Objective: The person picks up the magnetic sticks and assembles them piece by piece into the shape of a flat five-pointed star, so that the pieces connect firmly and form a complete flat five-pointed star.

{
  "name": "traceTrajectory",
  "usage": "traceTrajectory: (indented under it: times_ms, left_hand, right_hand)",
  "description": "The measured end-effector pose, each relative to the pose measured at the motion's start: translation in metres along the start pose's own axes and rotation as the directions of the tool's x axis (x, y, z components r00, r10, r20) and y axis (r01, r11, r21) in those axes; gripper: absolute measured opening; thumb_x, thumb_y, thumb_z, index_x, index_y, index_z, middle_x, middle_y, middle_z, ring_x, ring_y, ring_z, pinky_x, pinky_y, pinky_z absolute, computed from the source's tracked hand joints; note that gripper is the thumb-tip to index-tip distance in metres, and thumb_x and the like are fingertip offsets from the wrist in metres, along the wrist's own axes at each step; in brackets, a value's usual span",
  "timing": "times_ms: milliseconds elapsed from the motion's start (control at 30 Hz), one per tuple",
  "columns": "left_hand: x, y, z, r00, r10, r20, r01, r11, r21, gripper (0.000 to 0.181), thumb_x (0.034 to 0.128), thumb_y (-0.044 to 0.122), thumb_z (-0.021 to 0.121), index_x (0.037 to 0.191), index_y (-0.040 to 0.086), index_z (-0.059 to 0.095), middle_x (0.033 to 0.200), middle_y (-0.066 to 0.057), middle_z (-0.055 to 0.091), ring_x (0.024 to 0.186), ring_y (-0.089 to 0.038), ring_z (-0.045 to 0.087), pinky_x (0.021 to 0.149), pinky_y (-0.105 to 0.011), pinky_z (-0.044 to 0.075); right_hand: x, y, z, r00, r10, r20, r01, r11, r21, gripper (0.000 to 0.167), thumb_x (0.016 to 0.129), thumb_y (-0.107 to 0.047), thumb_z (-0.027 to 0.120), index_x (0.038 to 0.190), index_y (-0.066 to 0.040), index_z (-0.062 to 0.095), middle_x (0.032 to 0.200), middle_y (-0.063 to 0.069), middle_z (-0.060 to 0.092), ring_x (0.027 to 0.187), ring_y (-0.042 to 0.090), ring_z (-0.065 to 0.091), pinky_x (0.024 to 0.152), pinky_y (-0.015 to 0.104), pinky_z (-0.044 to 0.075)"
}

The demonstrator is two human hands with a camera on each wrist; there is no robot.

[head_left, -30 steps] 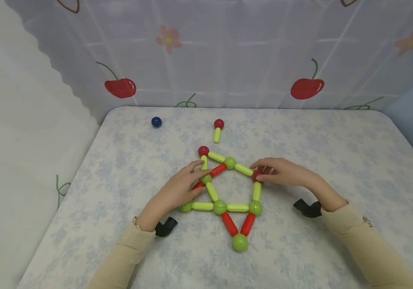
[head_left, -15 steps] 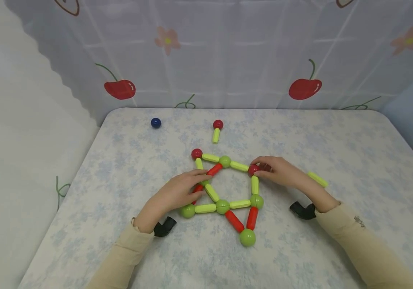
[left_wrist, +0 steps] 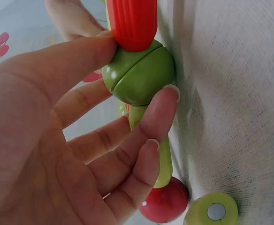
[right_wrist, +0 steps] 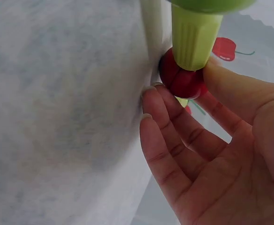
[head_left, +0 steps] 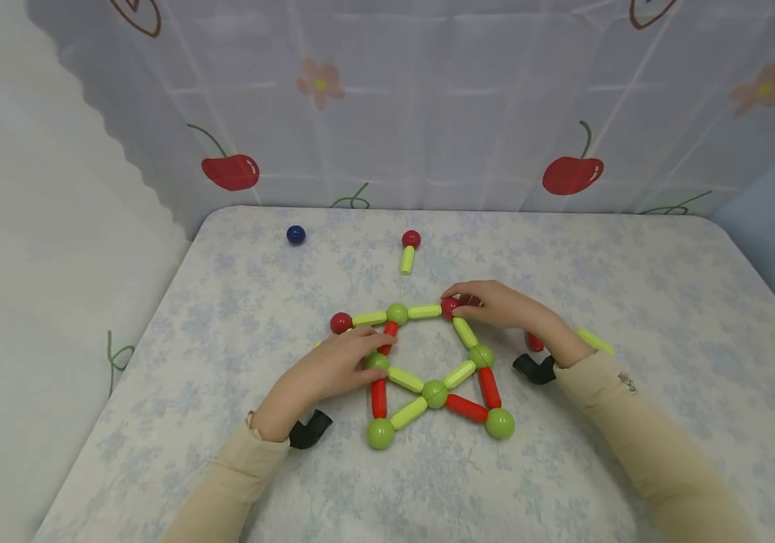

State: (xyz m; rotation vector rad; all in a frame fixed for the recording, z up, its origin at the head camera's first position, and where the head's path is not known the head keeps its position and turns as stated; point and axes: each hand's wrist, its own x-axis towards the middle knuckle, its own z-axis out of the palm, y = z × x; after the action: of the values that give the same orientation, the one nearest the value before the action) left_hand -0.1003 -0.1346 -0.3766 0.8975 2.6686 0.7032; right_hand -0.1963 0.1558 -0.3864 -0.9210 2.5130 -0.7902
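A flat frame of green and red balls joined by yellow-green rods (head_left: 424, 311) and red rods (head_left: 467, 408) lies mid-table. My left hand (head_left: 333, 366) grips a green ball (left_wrist: 141, 75) on the frame's left side, thumb and fingertips around it. The far red ball (right_wrist: 181, 77) is pinched between my right hand's (head_left: 499, 305) thumb and fingers. Another red ball (head_left: 341, 323) forms the far left corner, beyond the left hand. Two green balls, one left (head_left: 381, 434) and one right, mark the near corners. The left hand hides some rods.
A blue ball (head_left: 295, 234) sits near the table's far edge. Nearby lies a loose red ball (head_left: 411, 239) with one rod attached. Beside the right forearm are a loose red rod (head_left: 534, 342) and a yellow-green rod (head_left: 594, 342). A printed curtain (head_left: 401, 105) hangs behind the table (head_left: 258, 286).
The frame has turned counterclockwise under both hands. The right hand and its red ball moved away and left, while the near green balls swung right. A red rod beside the right forearm has come into view.
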Motion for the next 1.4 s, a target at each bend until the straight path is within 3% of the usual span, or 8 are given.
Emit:
traceTrajectory:
  times_ms: [200, 367, 500, 700, 833, 1067, 1233, 1400]
  left_hand:
    - [0.002, -0.005, 0.002, 1.0, 0.004, 0.023, -0.004, 1.0, -0.008, 0.049, 0.0872, 0.026, 0.068, 0.133, 0.014, 0.055, 0.113, -0.002, 0.054, 0.08, -0.011, 0.05, 0.072, -0.027, 0.043]
    - [0.005, -0.008, 0.002, 0.999, 0.033, 0.028, -0.031, 0.998, -0.046, 0.048, 0.0874, 0.026, 0.068, 0.131, 0.013, 0.056, 0.115, -0.002, 0.053, 0.081, -0.013, 0.05, 0.072, -0.027, 0.043]
    - [0.005, -0.011, 0.002, 0.999, 0.028, 0.022, -0.026, 0.996, -0.089, 0.048, 0.0863, 0.025, 0.07, 0.13, 0.013, 0.057, 0.114, -0.001, 0.053, 0.074, -0.011, 0.051, 0.068, -0.025, 0.044]
    - [0.003, -0.016, 0.002, 1.0, 0.028, 0.013, -0.026, 0.989, -0.144, 0.049, 0.086, 0.025, 0.07, 0.131, 0.013, 0.056, 0.116, -0.003, 0.053, 0.071, -0.008, 0.052, 0.068, -0.025, 0.045]
    - [0.001, -0.018, 0.003, 1.0, 0.019, 0.003, -0.018, 0.988, -0.153, 0.05, 0.0857, 0.025, 0.07, 0.132, 0.014, 0.055, 0.116, -0.003, 0.052, 0.069, -0.008, 0.051, 0.067, -0.025, 0.045]
    - [0.002, -0.017, 0.003, 1.0, 0.022, 0.005, -0.021, 0.987, -0.159, 0.05, 0.0865, 0.026, 0.07, 0.133, 0.014, 0.055, 0.118, -0.003, 0.052, 0.069, -0.008, 0.051, 0.067, -0.025, 0.045]
    - [0.003, -0.017, 0.005, 1.0, 0.018, 0.006, -0.016, 0.988, -0.154, 0.05, 0.0864, 0.027, 0.07, 0.132, 0.015, 0.055, 0.117, -0.002, 0.052, 0.069, -0.008, 0.051, 0.067, -0.025, 0.045]
    - [0.003, -0.018, 0.008, 1.0, 0.012, 0.008, -0.011, 0.988, -0.151, 0.049, 0.0867, 0.027, 0.069, 0.133, 0.016, 0.055, 0.118, -0.001, 0.051, 0.069, -0.008, 0.051, 0.066, -0.025, 0.045]
  right_hand:
    - [-0.004, 0.0, -0.006, 1.0, 0.005, 0.015, -0.004, 1.0, -0.009, 0.033, 0.092, -0.014, 0.062, 0.123, -0.005, 0.059, 0.109, 0.006, 0.06, 0.092, 0.022, 0.055, 0.079, 0.039, 0.046]
    - [-0.033, 0.012, -0.026, 0.993, 0.048, -0.11, -0.049, 0.999, -0.006, 0.03, 0.092, -0.008, 0.06, 0.121, 0.0, 0.058, 0.101, 0.01, 0.059, 0.092, 0.027, 0.056, 0.078, 0.043, 0.048]
    - [-0.061, 0.028, -0.041, 0.971, 0.15, -0.186, -0.158, 0.987, -0.033, 0.031, 0.093, -0.01, 0.059, 0.121, 0.003, 0.056, 0.102, 0.015, 0.058, 0.093, 0.032, 0.055, 0.078, 0.047, 0.047]
    - [-0.084, 0.046, -0.039, 0.961, 0.261, -0.094, -0.266, 0.963, -0.04, 0.046, 0.091, -0.023, 0.063, 0.126, 0.004, 0.05, 0.1, 0.014, 0.056, 0.089, 0.029, 0.053, 0.076, 0.045, 0.046]
    - [-0.081, 0.044, -0.029, 0.971, 0.229, -0.069, -0.232, 0.972, -0.039, 0.051, 0.088, -0.027, 0.067, 0.127, 0.001, 0.049, 0.089, 0.005, 0.054, 0.077, 0.02, 0.05, 0.068, 0.036, 0.044]
    - [-0.066, 0.026, -0.015, 0.978, 0.195, -0.068, -0.202, 0.973, -0.114, 0.042, 0.087, -0.011, 0.066, 0.124, 0.002, 0.05, 0.075, 0.001, 0.051, 0.064, 0.016, 0.046, 0.06, 0.033, 0.041]
    - [-0.056, 0.017, -0.014, 0.975, 0.187, -0.12, -0.197, 0.977, -0.08, 0.031, 0.089, -0.009, 0.063, 0.118, 0.001, 0.057, 0.083, 0.005, 0.058, 0.069, 0.018, 0.051, 0.062, 0.034, 0.045]
    - [-0.036, 0.003, -0.013, 0.97, 0.115, -0.215, -0.114, 0.993, 0.013, 0.022, 0.089, -0.006, 0.063, 0.11, -0.001, 0.062, 0.092, 0.008, 0.061, 0.08, 0.023, 0.057, 0.069, 0.037, 0.048]
